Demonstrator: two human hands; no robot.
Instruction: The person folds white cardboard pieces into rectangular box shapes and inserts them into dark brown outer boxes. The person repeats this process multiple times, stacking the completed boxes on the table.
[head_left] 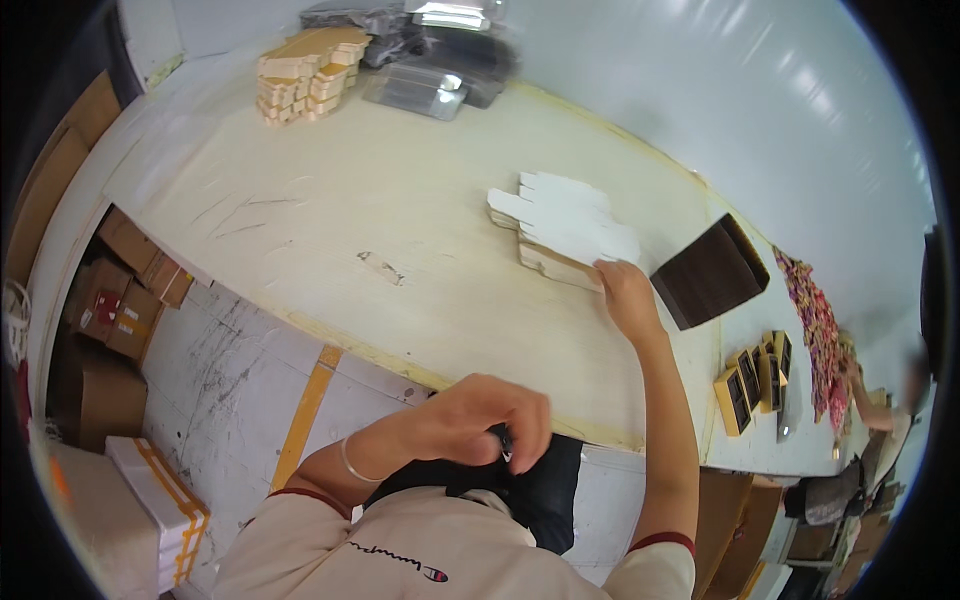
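A stack of flat white die-cut card blanks (578, 218) with tabbed edges lies on the pale worktable (330, 215). My right hand (628, 298) reaches out to its near right corner, fingers and thumb closed on the edge of the top blank. How many sheets they pinch cannot be told. My left hand (488, 415) hovers in front of my body by the table's near edge, fingers loosely curled with a gap to the thumb. Nothing shows in it. A dark brown ribbed block (712, 270) rests just right of my right hand.
Yellow card blanks (312, 72) and clear plastic sheets (425, 85) are piled far left. Several small yellow boxes with dark inserts (738, 395) sit at the right, near a colourful heap (810, 315). Another person (880, 440) stands there. Cartons (125, 300) fill the space below left.
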